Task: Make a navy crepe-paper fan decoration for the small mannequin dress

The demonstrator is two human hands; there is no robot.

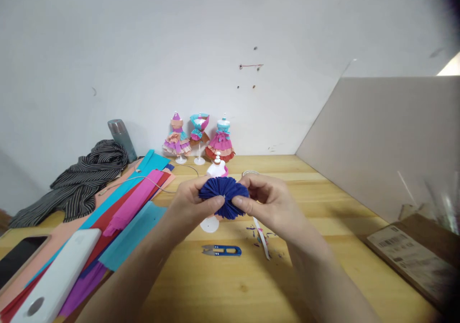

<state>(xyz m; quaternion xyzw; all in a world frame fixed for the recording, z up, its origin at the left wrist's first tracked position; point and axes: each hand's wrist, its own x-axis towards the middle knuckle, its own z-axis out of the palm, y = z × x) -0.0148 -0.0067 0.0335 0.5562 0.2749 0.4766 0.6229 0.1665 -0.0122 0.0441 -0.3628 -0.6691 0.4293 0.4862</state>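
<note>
A dark blue pleated paper rosette (pixel 227 209) is held up in the middle, above the table. My left hand (pixel 196 203) pinches its left side, thumb near the centre. Across from it my right hand (pixel 264 201) grips the right side, its thumb also pressing close to the middle. Behind the rosette stands a small white mannequin (pixel 216 168), partly hidden, with a bit of pink at its side. Its round white base (pixel 209 224) shows below the rosette. Blue thread snips (pixel 222 250) lie on the table below my hands.
Three mini mannequins in paper dresses (pixel 221 143) stand against the wall. Left are coloured crepe paper sheets (pixel 132 234), a white device (pixel 59 277), a phone (pixel 21 258), striped cloth (pixel 89 179) and a flask (pixel 122 138). A white strip (pixel 261 239) lies among scraps; a cardboard box (pixel 413 260) is right.
</note>
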